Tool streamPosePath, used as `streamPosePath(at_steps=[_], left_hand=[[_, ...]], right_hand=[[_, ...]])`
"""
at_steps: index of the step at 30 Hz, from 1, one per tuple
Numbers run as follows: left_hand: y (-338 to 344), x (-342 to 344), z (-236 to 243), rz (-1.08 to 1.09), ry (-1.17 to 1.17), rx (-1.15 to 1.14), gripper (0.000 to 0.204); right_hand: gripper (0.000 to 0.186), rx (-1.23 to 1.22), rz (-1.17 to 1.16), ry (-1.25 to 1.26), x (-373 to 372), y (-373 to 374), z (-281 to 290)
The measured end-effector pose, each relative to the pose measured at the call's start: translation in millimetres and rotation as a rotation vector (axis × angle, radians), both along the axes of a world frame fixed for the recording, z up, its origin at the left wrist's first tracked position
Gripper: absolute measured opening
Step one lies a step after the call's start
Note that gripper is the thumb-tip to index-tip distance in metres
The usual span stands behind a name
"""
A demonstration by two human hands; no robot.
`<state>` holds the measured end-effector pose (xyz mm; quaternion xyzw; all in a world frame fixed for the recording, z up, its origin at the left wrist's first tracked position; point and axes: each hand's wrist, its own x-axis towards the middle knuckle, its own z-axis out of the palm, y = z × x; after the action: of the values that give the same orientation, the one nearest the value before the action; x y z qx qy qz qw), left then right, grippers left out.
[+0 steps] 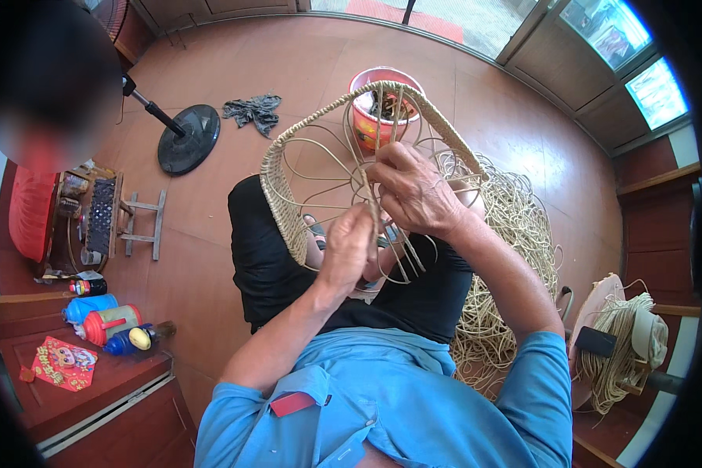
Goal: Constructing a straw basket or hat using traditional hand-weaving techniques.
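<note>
A partly woven wicker basket (277, 187) rests across my lap, with looped strands fanning out inside its braided rim. My left hand (345, 246) is closed in a pinch around a wicker strand (373, 204) near the middle. Just above and to the right, my right hand (417, 191) grips the strands there with bent fingers. Loose strand ends hang below my hands over my legs. My fingers hide the exact spot where the strands cross.
A large heap of pale cord (515, 234) lies on the floor at right. Beyond the basket stands a red bucket (364, 132). A black round stand base (189, 140) and grey rag (254, 113) are far left. Bottles (109, 324) lie near left; coiled cord (620, 359) sits near right.
</note>
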<state>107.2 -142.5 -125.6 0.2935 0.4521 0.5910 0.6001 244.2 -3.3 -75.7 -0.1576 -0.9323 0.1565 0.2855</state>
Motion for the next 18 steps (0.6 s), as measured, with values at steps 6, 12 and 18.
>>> streamPosePath(at_steps=[6, 12, 18], left_hand=[[-32, -44, 28, -0.089, -0.188, -0.070, 0.035], [-42, -61, 66, -0.111, -0.064, -0.074, 0.037], [-40, -80, 102, -0.149, 0.238, 0.145, 0.038]], right_hand=[[0.019, 0.076, 0.002, 0.008, 0, -1, -6], [0.025, 0.098, 0.005, 0.045, 3, -5, -9], [0.026, 0.041, -0.078, 0.074, 1, 0, -15]])
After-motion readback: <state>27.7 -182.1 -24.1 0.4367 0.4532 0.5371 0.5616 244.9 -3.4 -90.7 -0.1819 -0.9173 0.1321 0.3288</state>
